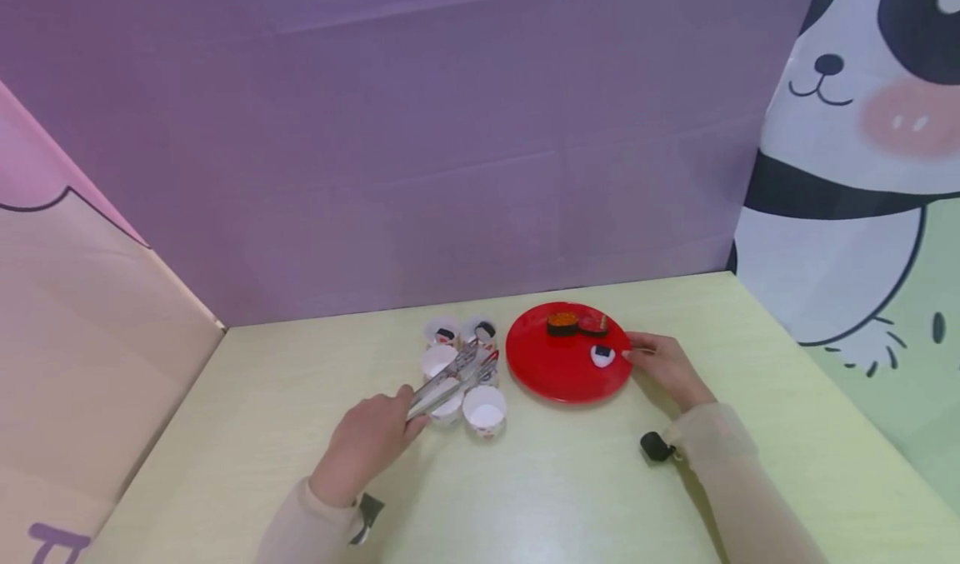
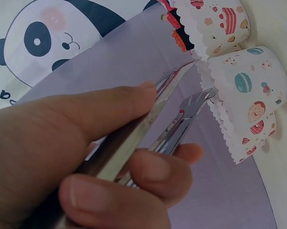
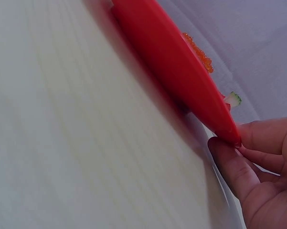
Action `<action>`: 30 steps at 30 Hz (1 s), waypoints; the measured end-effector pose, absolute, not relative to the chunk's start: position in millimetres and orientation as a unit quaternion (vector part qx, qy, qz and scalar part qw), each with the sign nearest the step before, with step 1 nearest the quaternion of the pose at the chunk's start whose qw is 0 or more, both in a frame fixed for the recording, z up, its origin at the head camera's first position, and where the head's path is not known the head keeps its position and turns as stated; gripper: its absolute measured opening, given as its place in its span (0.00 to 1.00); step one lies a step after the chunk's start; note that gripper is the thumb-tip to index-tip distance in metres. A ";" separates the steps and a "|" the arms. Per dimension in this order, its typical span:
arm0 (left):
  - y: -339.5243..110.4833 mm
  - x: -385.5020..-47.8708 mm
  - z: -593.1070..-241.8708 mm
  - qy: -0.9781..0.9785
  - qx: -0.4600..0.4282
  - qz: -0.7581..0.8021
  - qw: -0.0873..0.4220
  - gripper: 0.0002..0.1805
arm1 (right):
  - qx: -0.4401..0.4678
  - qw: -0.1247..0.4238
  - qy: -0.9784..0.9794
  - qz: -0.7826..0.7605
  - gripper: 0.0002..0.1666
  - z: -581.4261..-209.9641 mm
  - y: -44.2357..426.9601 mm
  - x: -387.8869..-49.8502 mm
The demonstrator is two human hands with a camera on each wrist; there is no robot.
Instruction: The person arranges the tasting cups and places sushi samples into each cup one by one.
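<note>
A purple backdrop (image 1: pixel 420 139) rises behind a pale surface (image 1: pixel 555 481), with a printed panda (image 1: pixel 813 135) on the wall to the right (beside it, the left wrist view catches a few dark letters (image 2: pixel 1 97), cut off by the frame edge and not readable as a word). On the surface sits a round red plate (image 1: pixel 555 372), just left of the right hand (image 1: pixel 666 370), which pinches its right rim between thumb and fingers. The left hand (image 1: pixel 367 439) grips metal tongs (image 2: pixel 122 155), their tips over a cluster of scalloped paper cups (image 1: pixel 486 427) printed with cakes and sweets; the cups stand between that hand and the plate, near the plate's left edge. Smallest are the sushi pieces: an orange-topped one (image 1: pixel 562 322) and a red-topped one (image 1: pixel 594 323) touching toward the plate's back, and a white rice ball (image 1: pixel 602 361) with a dark patch near the right fingertips.
</note>
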State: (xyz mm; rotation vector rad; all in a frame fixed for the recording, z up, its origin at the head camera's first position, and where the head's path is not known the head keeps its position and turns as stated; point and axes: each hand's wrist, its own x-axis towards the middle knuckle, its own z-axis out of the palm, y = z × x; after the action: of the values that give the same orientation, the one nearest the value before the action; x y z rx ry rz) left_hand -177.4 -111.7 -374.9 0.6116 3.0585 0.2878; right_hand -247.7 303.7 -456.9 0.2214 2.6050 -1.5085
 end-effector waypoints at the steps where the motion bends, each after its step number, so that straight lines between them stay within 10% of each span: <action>1: -111.6 -177.2 -374.7 0.976 0.195 0.091 0.005 0.16 | 0.073 0.061 0.861 -0.499 0.29 -457.2 303.8 -247.7; 30: -57.8 -198.0 -370.6 0.967 0.226 0.112 0.031 0.29 | 0.078 0.072 0.862 -0.496 0.30 -456.2 304.4 -246.8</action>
State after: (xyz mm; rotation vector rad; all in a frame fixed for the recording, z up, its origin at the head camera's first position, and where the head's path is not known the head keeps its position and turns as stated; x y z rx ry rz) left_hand -198.0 -57.8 -370.6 0.6961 2.9790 0.3463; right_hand -246.8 304.4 -456.2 0.2352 2.5907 -1.4912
